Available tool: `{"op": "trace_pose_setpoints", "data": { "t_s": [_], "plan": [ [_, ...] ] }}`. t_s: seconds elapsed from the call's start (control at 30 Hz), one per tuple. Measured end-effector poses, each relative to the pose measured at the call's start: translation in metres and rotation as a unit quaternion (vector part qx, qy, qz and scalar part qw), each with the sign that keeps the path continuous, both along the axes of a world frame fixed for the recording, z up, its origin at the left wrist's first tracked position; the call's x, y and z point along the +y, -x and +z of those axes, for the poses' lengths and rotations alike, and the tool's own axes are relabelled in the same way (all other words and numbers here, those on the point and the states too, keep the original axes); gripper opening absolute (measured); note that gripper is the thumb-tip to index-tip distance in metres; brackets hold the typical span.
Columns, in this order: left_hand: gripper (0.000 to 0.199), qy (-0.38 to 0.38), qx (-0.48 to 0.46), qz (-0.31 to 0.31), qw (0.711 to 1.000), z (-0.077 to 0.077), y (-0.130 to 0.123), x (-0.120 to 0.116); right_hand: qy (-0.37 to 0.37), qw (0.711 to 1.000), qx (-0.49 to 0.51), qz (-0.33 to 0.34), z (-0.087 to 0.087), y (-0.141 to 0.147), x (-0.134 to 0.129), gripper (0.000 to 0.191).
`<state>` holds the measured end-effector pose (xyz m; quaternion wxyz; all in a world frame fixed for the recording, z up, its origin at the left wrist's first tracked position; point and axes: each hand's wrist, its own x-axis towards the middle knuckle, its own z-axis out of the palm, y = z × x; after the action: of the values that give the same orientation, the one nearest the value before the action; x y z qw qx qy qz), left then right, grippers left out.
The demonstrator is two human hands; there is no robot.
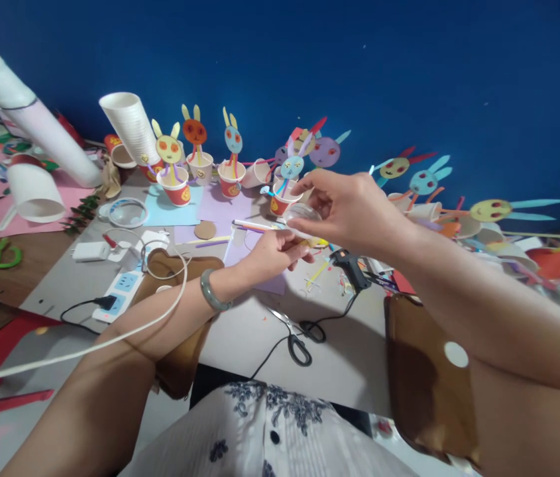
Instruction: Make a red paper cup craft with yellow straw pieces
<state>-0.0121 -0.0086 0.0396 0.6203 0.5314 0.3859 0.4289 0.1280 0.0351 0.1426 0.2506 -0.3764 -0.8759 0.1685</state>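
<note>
From where I sit, I see the right hand holding a clear round thing in its bent fingers. The thing is up over the table, near a red cup with a blue paper bunny. The left hand is just below, fingers curled; I cannot tell if it grips anything. Black-handled scissors lie nearer the flowery white shirt.

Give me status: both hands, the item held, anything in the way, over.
Right hand: pinching transparent, roundish item. Left hand: just below, fingers curled, grip unclear. Thin white cable crosses in front of left forearm, clear of both hands.
</note>
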Motion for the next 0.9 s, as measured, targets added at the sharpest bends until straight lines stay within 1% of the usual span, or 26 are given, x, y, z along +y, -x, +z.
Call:
{"op": "trace_pose_setpoints", "data": {
  "t_s": [0.07, 0.13, 0.23, 0.33, 0.43, 0.5, 0.6, 0.77, 0.9],
  "plan": [
    [0.010, 0.013, -0.008, -0.009, 1.000, -0.001, 0.000, 0.000, -0.001, 1.000, 0.001, 0.012, -0.001, 0.003, 0.011, 0.017],
    [0.009, 0.024, -0.017, -0.011, 1.000, -0.001, 0.000, -0.001, -0.006, 1.000, -0.010, 0.016, -0.003, 0.006, 0.021, 0.016],
    [0.009, 0.032, -0.025, -0.016, 0.999, 0.000, 0.001, -0.001, -0.009, 0.997, -0.082, -0.008, -0.001, 0.012, 0.029, 0.017],
    [0.014, 0.031, -0.026, -0.016, 0.999, 0.001, 0.001, -0.002, -0.009, 0.984, -0.175, -0.042, 0.007, 0.020, 0.026, 0.011],
    [0.018, 0.024, -0.020, -0.013, 0.999, 0.000, 0.001, -0.002, -0.016, 0.966, -0.243, -0.083, 0.013, 0.029, 0.018, 0.016],
    [0.019, 0.028, -0.010, -0.009, 1.000, 0.000, 0.001, -0.003, -0.026, 0.955, -0.279, -0.101, 0.014, 0.034, 0.014, 0.019],
    [0.019, 0.045, 0.007, -0.009, 0.999, -0.001, 0.000, -0.003, -0.027, 0.938, -0.327, -0.110, 0.013, 0.041, 0.014, 0.021],
    [0.017, 0.036, 0.033, -0.019, 0.999, 0.002, 0.000, -0.003, -0.003, 0.921, -0.369, -0.123, 0.006, 0.047, 0.020, 0.019],
    [0.027, 0.022, 0.040, -0.020, 0.999, 0.004, 0.000, -0.004, 0.018, 0.918, -0.376, -0.126, 0.001, 0.049, 0.026, 0.020]
  ]
}}
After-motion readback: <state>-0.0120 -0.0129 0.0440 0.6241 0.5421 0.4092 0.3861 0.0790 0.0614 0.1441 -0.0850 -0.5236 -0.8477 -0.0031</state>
